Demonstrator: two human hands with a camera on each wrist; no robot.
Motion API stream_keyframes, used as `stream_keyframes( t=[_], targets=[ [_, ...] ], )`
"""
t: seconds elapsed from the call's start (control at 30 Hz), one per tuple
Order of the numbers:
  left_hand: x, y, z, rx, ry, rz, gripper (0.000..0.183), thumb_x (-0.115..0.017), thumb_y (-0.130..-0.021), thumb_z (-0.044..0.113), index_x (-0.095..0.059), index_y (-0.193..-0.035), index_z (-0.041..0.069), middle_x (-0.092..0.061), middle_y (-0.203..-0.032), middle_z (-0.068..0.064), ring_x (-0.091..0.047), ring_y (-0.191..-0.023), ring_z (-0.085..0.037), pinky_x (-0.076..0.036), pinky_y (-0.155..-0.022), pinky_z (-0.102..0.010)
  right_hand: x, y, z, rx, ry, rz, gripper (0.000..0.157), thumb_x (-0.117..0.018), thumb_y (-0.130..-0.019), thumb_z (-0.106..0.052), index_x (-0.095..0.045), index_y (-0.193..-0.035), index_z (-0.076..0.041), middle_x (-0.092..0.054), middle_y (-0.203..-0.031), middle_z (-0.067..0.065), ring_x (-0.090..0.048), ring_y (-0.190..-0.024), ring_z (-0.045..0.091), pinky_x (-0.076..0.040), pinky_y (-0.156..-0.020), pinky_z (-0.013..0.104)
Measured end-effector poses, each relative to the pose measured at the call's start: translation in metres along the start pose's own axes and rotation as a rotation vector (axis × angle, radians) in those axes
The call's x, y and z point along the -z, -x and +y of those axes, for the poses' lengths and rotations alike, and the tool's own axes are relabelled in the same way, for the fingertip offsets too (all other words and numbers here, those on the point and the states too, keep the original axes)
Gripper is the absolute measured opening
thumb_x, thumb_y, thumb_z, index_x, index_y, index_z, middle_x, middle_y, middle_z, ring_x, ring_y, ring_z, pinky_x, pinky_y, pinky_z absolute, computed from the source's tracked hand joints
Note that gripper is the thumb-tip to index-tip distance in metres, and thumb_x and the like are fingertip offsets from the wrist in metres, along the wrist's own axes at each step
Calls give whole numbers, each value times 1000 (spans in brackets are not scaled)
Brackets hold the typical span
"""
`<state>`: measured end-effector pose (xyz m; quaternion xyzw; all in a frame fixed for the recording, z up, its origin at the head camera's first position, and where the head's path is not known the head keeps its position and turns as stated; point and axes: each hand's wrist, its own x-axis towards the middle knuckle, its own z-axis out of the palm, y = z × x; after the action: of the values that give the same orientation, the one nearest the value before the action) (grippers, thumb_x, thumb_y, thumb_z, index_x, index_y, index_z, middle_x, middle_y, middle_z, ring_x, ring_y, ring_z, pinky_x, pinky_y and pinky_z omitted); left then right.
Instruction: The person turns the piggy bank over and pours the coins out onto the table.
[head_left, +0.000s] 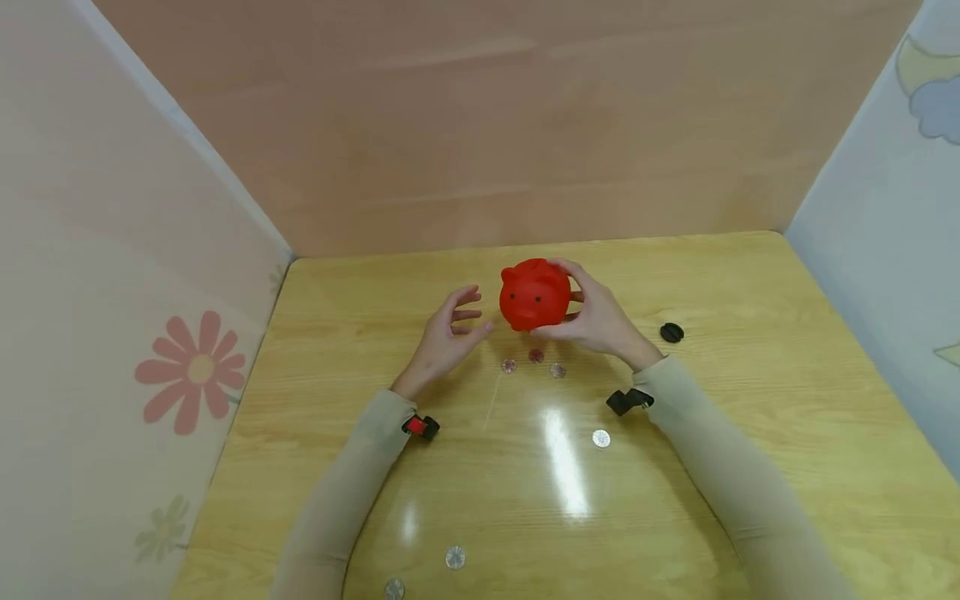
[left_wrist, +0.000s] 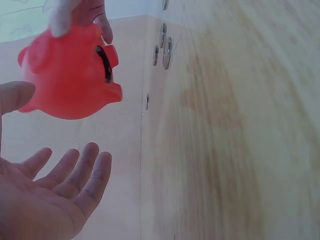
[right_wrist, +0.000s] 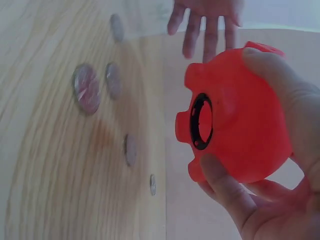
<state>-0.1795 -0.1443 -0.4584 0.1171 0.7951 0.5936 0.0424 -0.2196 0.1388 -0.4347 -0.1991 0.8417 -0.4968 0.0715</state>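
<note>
My right hand (head_left: 600, 318) grips a red piggy bank (head_left: 535, 296) from its right side, holding it up off the wooden table. Its face points toward me in the head view. On its underside, between the short feet, the right wrist view shows a round hole with a black rim (right_wrist: 194, 123), with no plug in it. To the left of the bank, my left hand (head_left: 444, 335) is held with spread, relaxed fingers and nothing in it. A gap shows between it and the bank. Below the bank, silvery coins (head_left: 558, 371) lie on the table.
A round black plug (head_left: 672, 332) lies on the table (head_left: 337, 333) to the right of my right hand. Another coin (head_left: 601, 438) is nearer to me, and one more coin (head_left: 455, 557) lies by the front. Walls enclose the back and both sides.
</note>
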Motion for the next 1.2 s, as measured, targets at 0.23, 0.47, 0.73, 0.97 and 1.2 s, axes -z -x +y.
stream_keyframes(
  t=[0.23,0.47,0.73,0.97,1.2],
  targets=[
    [3,1,0,8,0,-6,66,-73,-101,23,-44,-160,13,-48,-162,-18,-58,-138,-37,-51,-114,-59,2,-2,4,-7,-154,-31,99,-93,-81,-12,-38,-161,-29,-48,-160,9,-66,-126,47,-65,-91,54],
    [11,6,-4,6,4,19,64,-74,-101,22,-46,-159,14,-50,-160,-19,-59,-139,-39,-52,-112,-58,-12,-9,8,13,-46,17,98,-94,-81,-18,-39,-162,-23,-46,-162,12,-62,-129,46,-60,-99,60],
    [14,8,-5,3,12,23,63,-72,-102,20,-46,-158,12,-49,-160,-21,-58,-139,-41,-51,-113,-60,-13,-12,-1,6,-29,-3,98,-93,-82,-22,-38,-163,-21,-46,-162,13,-63,-129,47,-62,-97,56],
    [13,8,-6,-7,6,33,59,-71,-103,20,-48,-157,13,-52,-157,-22,-59,-138,-41,-52,-111,-60,-12,-8,5,-42,-113,-44,96,-93,-83,-25,-38,-163,-28,-46,-163,16,-69,-119,48,-65,-91,53],
    [6,8,-8,9,7,-33,55,-70,-104,20,-51,-155,13,-51,-159,-20,-55,-142,-44,-51,-113,-57,-13,-1,22,-58,-86,-39,98,-95,-81,-20,-39,-162,-25,-47,-163,13,-68,-122,48,-64,-94,54]
  ],
)
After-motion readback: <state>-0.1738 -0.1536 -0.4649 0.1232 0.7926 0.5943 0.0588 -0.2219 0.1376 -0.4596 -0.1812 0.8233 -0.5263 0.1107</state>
